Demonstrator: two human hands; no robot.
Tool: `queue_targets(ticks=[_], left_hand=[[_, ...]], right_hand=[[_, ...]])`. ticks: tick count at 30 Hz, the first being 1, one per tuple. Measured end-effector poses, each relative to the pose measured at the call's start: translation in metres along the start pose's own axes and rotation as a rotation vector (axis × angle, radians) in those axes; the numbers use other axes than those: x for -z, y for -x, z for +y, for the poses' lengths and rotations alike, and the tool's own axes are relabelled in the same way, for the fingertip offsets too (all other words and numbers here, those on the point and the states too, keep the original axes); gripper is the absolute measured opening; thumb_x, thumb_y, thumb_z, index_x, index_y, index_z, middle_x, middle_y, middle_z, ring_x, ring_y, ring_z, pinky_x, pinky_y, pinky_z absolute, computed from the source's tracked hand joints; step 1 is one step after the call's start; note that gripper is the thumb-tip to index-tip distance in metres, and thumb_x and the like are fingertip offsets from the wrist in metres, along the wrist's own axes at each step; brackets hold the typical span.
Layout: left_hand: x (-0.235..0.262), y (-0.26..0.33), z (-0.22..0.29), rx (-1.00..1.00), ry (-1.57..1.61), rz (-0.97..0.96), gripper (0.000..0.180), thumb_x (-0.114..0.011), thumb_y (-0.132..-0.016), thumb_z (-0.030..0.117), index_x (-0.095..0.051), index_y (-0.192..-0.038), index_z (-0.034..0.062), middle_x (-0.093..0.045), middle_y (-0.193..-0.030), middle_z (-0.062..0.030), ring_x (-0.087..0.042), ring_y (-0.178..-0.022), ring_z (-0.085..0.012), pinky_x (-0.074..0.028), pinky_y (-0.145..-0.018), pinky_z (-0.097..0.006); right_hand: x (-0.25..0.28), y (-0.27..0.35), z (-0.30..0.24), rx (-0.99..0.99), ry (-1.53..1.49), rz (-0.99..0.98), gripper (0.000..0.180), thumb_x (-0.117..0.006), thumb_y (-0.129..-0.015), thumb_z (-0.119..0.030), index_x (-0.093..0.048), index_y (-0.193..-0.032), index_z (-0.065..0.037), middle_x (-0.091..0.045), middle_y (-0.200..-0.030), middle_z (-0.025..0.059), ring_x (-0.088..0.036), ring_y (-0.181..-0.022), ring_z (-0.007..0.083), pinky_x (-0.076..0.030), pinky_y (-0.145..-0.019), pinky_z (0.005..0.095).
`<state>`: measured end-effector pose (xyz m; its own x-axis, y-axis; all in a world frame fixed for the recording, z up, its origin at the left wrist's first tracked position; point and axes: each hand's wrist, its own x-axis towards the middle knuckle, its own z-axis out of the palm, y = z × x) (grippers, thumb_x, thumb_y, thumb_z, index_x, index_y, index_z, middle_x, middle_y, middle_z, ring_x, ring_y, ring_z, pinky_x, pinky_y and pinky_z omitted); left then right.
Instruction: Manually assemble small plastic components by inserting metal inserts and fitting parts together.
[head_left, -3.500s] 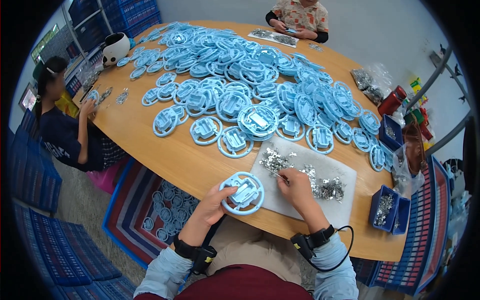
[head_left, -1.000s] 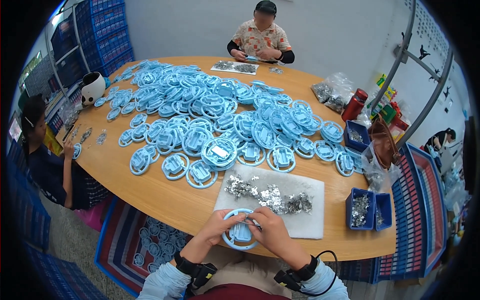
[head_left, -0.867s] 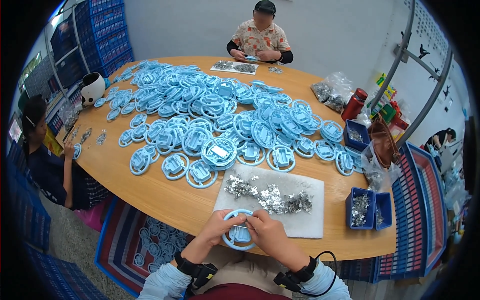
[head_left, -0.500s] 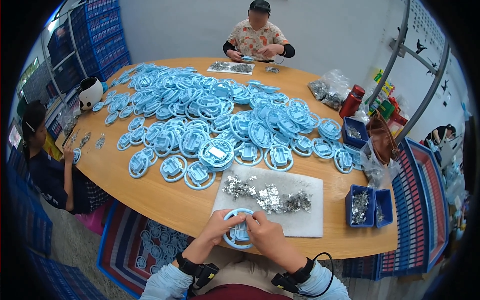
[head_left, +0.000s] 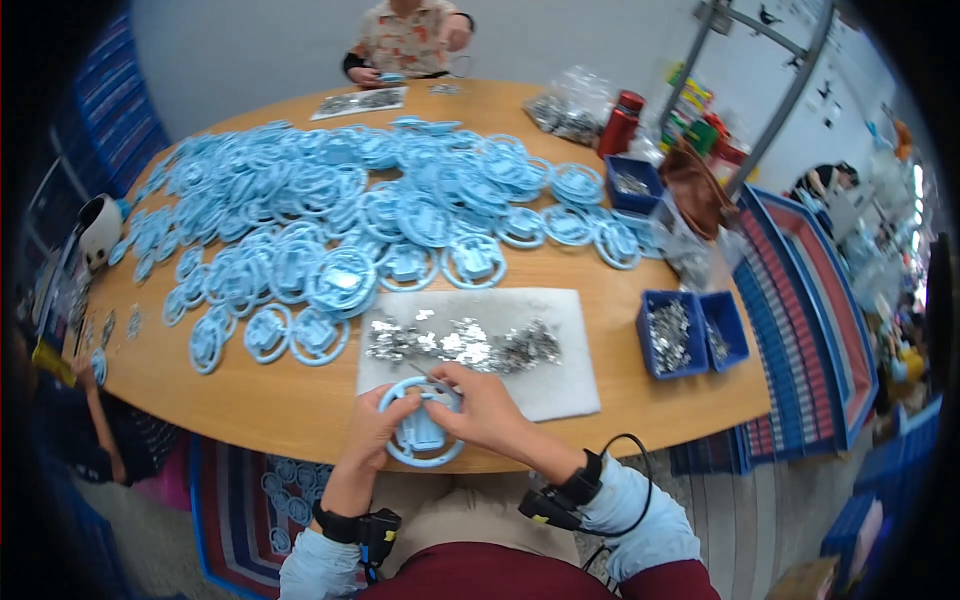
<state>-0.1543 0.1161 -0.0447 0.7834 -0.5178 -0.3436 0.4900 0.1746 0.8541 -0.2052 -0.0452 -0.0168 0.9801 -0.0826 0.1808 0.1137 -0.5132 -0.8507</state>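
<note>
My left hand grips a light-blue plastic ring part shaped like a toy steering wheel, with a boxy centre. It is held just over the table's near edge, at the lower left of the white mat. The fingers of my right hand are closed at the ring's upper right, and a thin grey metal tool sticks out from them; its exact kind is unclear. Small silvery metal pieces lie in heaps on the mat beyond my hands.
Many similar blue wheels are piled over the wooden table. Blue bins of metal pieces stand at right, near a red flask and brown bag. Co-workers sit opposite and at left. A crate sits below.
The whole view has swung, so the table's things appear farther left. My right fingers have shifted from the wheel's inner part to its upper rim. My left hand still grips the wheel.
</note>
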Motion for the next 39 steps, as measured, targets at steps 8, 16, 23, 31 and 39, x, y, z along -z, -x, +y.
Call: queue_targets(ticks=[8, 16, 23, 31, 39], left_hand=[[-0.005, -0.004, -0.002, -0.053, -0.082, 0.031, 0.026, -0.063, -0.075, 0.011, -0.056, -0.095, -0.0029, -0.06, -0.082, -0.0058, -0.058, -0.069, -0.0094, -0.047, -0.061, -0.021], [-0.013, -0.003, 0.002, -0.04, -0.091, 0.046, 0.024, -0.063, -0.075, 0.011, -0.057, -0.094, -0.0027, -0.06, -0.08, -0.0043, -0.057, -0.068, -0.0082, -0.047, -0.06, -0.021], [-0.007, -0.002, -0.001, -0.051, -0.081, 0.041, 0.024, -0.063, -0.075, 0.01, -0.057, -0.094, -0.0026, -0.06, -0.081, -0.0046, -0.057, -0.068, -0.0082, -0.047, -0.06, -0.021], [-0.006, -0.004, -0.003, -0.045, -0.077, 0.044, 0.023, -0.063, -0.075, 0.01, -0.057, -0.094, -0.0024, -0.061, -0.081, -0.005, -0.057, -0.068, -0.0086, -0.047, -0.059, -0.021], [-0.006, -0.007, 0.002, -0.056, -0.077, 0.046, 0.025, -0.064, -0.074, 0.011, -0.058, -0.094, -0.0024, -0.061, -0.081, -0.0049, -0.057, -0.067, -0.008, -0.047, -0.058, -0.02]], right_hand=[[0.003, -0.002, 0.011, -0.016, -0.042, -0.068, 0.032, -0.062, -0.069, -0.023, -0.055, -0.094, -0.003, -0.058, -0.072, 0.0116, -0.055, -0.055, 0.0176, -0.044, -0.052, 0.0284], [0.008, -0.007, 0.011, -0.102, -0.076, -0.107, 0.028, -0.062, -0.068, -0.023, -0.056, -0.087, -0.003, -0.056, -0.067, 0.007, -0.049, -0.05, 0.0113, -0.04, -0.047, 0.025], [0.003, -0.008, 0.009, -0.134, -0.083, -0.15, 0.03, -0.06, -0.066, -0.024, -0.055, -0.086, -0.002, -0.058, -0.07, 0.0157, -0.058, -0.064, 0.028, -0.045, -0.06, 0.0337], [0.003, -0.007, 0.014, -0.105, -0.065, -0.143, 0.028, -0.06, -0.068, -0.024, -0.056, -0.086, -0.003, -0.056, -0.067, 0.0111, -0.053, -0.058, 0.0194, -0.042, -0.054, 0.0295], [0.007, -0.015, 0.008, -0.149, -0.085, -0.207, 0.028, -0.06, -0.066, -0.024, -0.056, -0.084, -0.003, -0.059, -0.072, 0.0157, -0.058, -0.068, 0.0304, -0.045, -0.061, 0.0357]])
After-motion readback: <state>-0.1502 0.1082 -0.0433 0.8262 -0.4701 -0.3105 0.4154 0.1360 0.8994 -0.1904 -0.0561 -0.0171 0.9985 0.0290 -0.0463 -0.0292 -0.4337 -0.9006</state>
